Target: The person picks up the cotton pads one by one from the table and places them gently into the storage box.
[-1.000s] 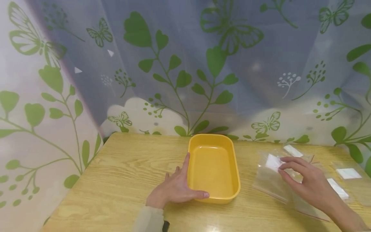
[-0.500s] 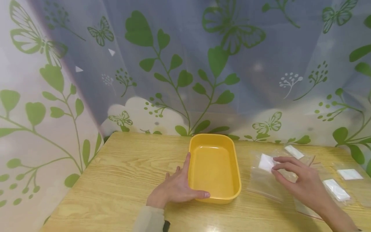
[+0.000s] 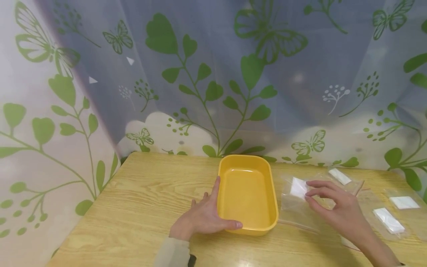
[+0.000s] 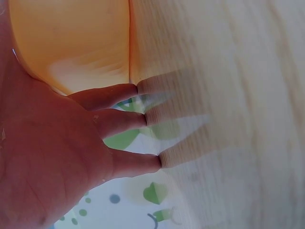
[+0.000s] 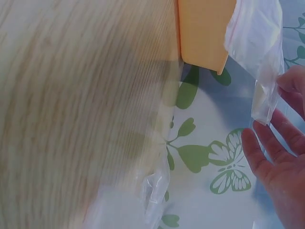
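A yellow rectangular plastic tray (image 3: 247, 198) stands on the wooden table. My left hand (image 3: 201, 217) rests against its left side with fingers straight and spread, the thumb lying over the near rim. In the left wrist view, three fingertips (image 4: 155, 162) of it meet the tabletop beside the tray. To the tray's right, my right hand (image 3: 343, 211) pinches a clear zip bag (image 3: 298, 188) holding a flat white piece. The right wrist view has the bag (image 5: 257, 38) hanging raised between thumb and fingers, overlapping the tray (image 5: 205, 33) there.
More clear bags with white pieces lie on the right of the table: one at the back (image 3: 339, 176), one nearer (image 3: 388, 220) and one at the far right (image 3: 404, 202). A curtain (image 3: 200, 122) printed with leaves and butterflies hangs behind the table (image 3: 140, 200).
My right hand has moved left with the pinched bag, bringing it close to the tray's right side and uncovering more of the bags behind. The left hand and tray have stayed put.
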The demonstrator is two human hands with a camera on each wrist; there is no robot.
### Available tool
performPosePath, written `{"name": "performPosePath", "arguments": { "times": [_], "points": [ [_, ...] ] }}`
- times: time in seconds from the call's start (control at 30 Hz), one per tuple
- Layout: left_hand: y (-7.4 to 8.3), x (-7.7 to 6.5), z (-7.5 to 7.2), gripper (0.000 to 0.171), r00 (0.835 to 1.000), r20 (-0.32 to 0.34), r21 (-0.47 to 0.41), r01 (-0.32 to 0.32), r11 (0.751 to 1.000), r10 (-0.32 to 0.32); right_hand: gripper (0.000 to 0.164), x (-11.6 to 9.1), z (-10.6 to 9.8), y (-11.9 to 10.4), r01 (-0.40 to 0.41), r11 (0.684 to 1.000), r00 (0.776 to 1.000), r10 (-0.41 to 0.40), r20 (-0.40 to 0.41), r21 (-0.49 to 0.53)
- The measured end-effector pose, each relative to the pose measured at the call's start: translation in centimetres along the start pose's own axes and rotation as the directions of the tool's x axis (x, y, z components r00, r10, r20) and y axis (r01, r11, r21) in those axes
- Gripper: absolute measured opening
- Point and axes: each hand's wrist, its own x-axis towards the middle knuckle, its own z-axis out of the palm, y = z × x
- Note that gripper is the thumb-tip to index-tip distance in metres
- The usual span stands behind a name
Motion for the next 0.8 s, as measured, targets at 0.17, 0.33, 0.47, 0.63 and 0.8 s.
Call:
{"name": "performPosePath", "arguments": {
  "times": [0.17,0.33,0.47,0.63,0.8],
  "points": [
    [-0.1,-0.1,0.0,0.14,1.0,-0.001,-0.006,-0.009,1.0,0.009,0.042,0.3,0.6,0.0,0.029,1.0,1.0,-0.029,-0.002,-0.006],
    [-0.1,0.0,0.0,0.141,1.0,-0.001,-0.011,-0.015,1.0,0.015,0.04,0.6,1.2,-0.3,0.034,0.999,0.999,-0.034,0.01,0.014],
    [-0.2,0.1,0.1,0.141,1.0,-0.002,-0.008,-0.02,1.0,0.02,0.037,1.0,1.5,-0.4,0.017,0.999,1.0,-0.018,0.026,0.037],
    [-0.2,0.1,0.1,0.141,1.0,-0.001,-0.011,-0.025,1.0,0.025,0.04,1.4,2.0,-0.6,0.061,0.996,0.998,-0.061,-0.001,0.059],
    [-0.3,0.1,0.1,0.14,1.0,0.006,-0.011,-0.022,1.0,0.022,0.043,1.8,2.4,-0.9,0.092,0.995,0.996,-0.091,-0.019,0.044]
  ]
}}
